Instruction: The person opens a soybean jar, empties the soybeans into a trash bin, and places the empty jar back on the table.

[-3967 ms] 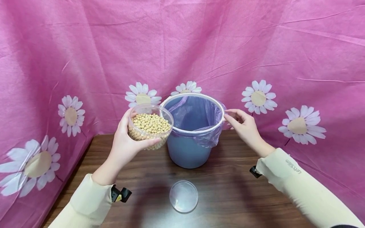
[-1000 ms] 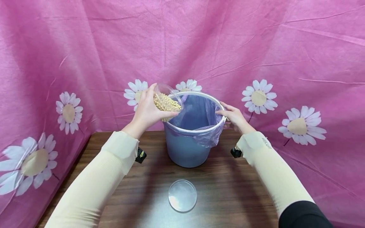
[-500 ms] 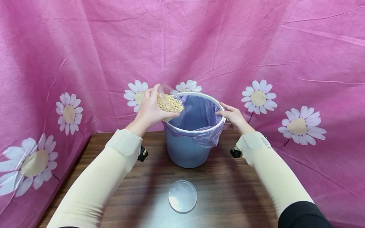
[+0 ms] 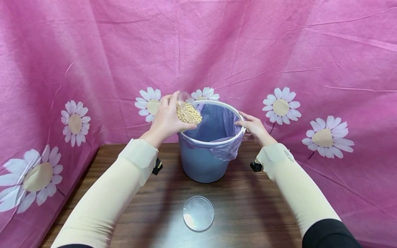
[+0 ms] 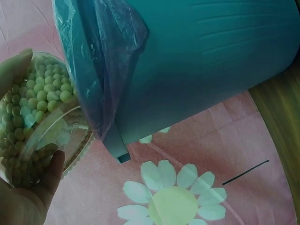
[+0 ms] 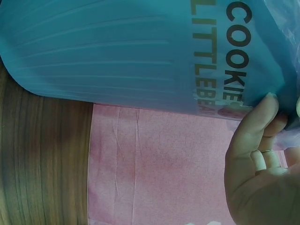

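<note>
My left hand [image 4: 167, 119] grips a clear round plastic tub [image 4: 185, 96] of pale yellow soybeans [image 4: 188, 113]. The tub leans to the right over the left rim of a blue trash bin [image 4: 203, 165], and the beans have slid toward its lower side. In the left wrist view, thumb and fingers spread around the tub [image 5: 70, 117]. A purple plastic bag [image 4: 224, 151] lines the bin and folds over its white rim ring. My right hand [image 4: 253, 126] pinches that rim on the right side, thumb inside. Lettering marks the bin's side [image 6: 140, 61] in the right wrist view.
A clear round lid [image 4: 198, 213] lies on the dark wooden table [image 4: 242, 206] in front of the bin. Pink cloth [image 4: 198, 44] printed with white daisies surrounds the table at the back and both sides.
My left hand has carried the tub up and right to the bin's rim, tilting it further. My right hand, earlier at the rim's outer edge, now holds it and stays still.
</note>
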